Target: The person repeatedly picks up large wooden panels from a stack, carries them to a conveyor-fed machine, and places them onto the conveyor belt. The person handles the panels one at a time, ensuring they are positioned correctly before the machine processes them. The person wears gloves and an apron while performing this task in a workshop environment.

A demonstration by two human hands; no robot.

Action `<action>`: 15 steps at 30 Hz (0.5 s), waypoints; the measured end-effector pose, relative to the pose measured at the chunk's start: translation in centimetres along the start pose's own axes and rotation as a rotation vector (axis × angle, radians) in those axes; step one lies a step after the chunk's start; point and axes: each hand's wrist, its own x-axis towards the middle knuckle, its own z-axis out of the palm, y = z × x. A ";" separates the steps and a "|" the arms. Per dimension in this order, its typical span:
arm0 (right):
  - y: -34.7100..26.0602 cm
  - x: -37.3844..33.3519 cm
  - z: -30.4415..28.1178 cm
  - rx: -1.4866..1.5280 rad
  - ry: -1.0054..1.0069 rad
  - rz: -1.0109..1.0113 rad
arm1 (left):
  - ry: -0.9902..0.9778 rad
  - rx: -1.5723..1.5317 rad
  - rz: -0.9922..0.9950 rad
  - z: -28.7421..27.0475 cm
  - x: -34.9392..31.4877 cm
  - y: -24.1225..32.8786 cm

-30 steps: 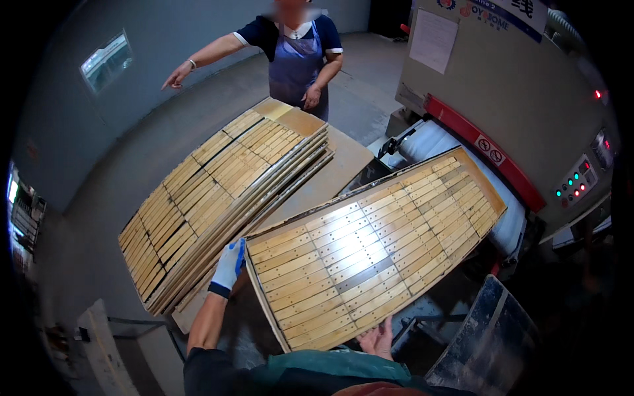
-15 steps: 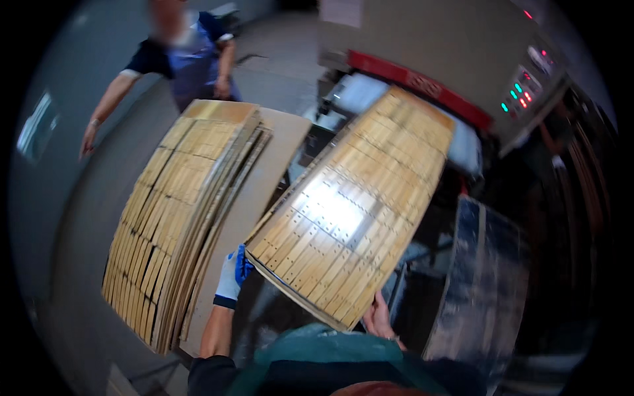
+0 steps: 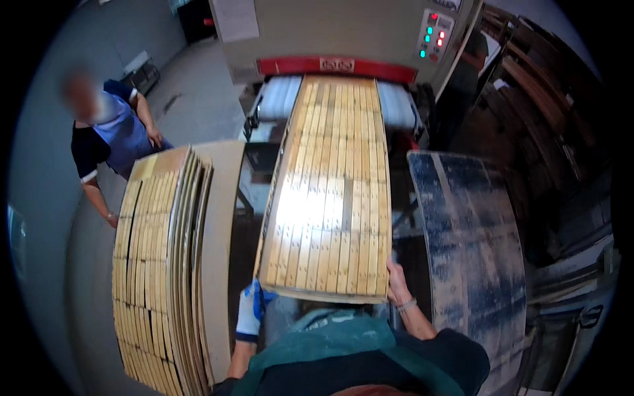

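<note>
The left grip (image 3: pixel 249 311), gloved, is clamped on the panel (image 3: pixel 330 211) at its near left corner; the right grip (image 3: pixel 397 282), bare, is clamped on the near right corner, its fingers partly hidden by the edge. The slatted panel runs straight out ahead from between the two grips, its far end over the belt (image 3: pixel 401 113), just short of or under the red bar (image 3: pixel 290 66) of the machine (image 3: pixel 317 36); whether it rests on the belt, I cannot tell. Left of the left grip stands a stack (image 3: pixel 148 264) of similar panels on a table (image 3: pixel 222 191), with a co-worker (image 3: pixel 122 132) beyond; right of the right grip is a dark board (image 3: pixel 469 244). The step in hand looks like lining the panel up with the belt. Moving it forward would call for both grips held level and pushing evenly, so it does not skew.
</note>
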 end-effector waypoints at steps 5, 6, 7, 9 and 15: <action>1.2 -6.9 -2.7 -0.013 0.146 0.161 | -0.081 -0.596 -0.340 0.1 -4.2 1.8; 0.3 -7.4 -1.7 -0.032 0.180 0.142 | -0.093 -0.580 -0.319 0.2 -4.6 3.1; -0.1 -7.6 -1.9 -0.041 0.196 0.155 | -0.111 -0.597 -0.347 0.3 -5.0 2.9; -1.1 -7.8 -2.0 -0.058 0.217 0.161 | -0.150 -0.636 -0.385 0.8 -5.1 3.1; -0.7 -6.8 -1.7 -0.037 0.199 0.127 | -0.160 -0.628 -0.343 0.6 -4.7 2.1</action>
